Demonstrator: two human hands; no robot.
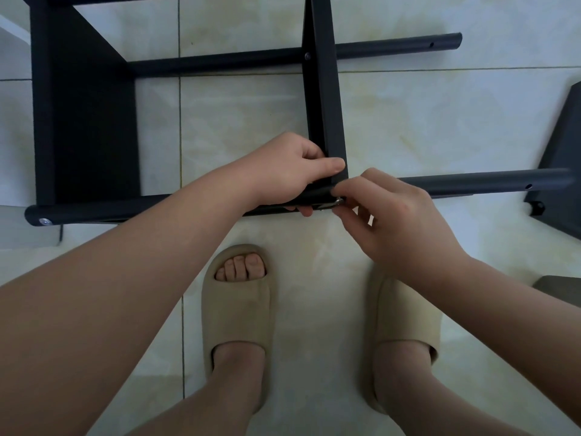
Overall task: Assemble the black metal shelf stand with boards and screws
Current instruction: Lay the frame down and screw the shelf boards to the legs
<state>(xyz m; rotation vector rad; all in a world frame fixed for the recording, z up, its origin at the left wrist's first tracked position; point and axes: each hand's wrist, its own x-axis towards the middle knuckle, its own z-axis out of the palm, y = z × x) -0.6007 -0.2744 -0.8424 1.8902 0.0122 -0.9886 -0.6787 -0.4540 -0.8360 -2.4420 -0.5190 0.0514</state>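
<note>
The black shelf stand lies on its side on the tiled floor. A near tube point(471, 180) and a far tube point(220, 59) run left to right. One black board point(85, 121) is fixed at the left end; a second board point(323, 89) stands across the middle. My left hand point(292, 171) grips the second board's near end where it meets the near tube, thumb on top. My right hand point(396, 215) pinches a silver screw point(333, 203) at the tube's near side, just below that joint. A silver screw head point(45, 220) shows at the tube's left end.
Another black board point(562, 165) lies at the right edge, close to the near tube's free end. My feet in beige slippers point(239, 316) stand right below the stand. A dark object point(562, 286) pokes in at the right, and a white edge shows at far left.
</note>
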